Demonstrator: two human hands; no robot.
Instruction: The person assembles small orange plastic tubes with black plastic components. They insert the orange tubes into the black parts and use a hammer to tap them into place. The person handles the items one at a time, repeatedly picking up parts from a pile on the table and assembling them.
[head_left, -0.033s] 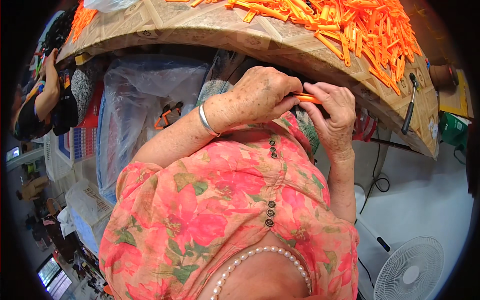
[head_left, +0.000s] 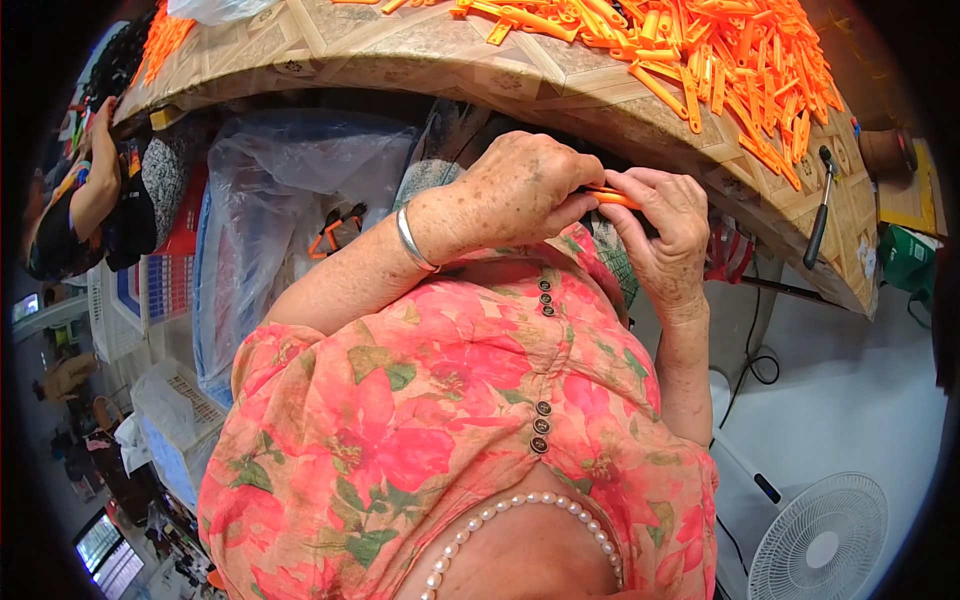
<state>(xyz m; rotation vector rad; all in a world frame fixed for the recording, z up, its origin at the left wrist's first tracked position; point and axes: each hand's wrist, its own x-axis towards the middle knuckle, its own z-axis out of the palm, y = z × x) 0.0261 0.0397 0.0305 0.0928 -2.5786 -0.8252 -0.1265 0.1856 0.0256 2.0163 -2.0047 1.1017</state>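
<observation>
Orange piece held by 2 hands in front of the near edge of the tabletop.
The left hand has its grip clamped on the left end of the piece; the right hand has its grip pinched on the right end. The piece spans the short gap between the 2 hands, between the floral shirt and the tabletop edge. Contact between the right fingertips and that edge cannot be determined. A heap of orange parts reaches close to the edge on the right; leftward, exposed patterned surface follows the edge. A dark-handled tool lies right of the heap, handle toward the near edge. A plastic-lined bin stands beside the left forearm.
</observation>
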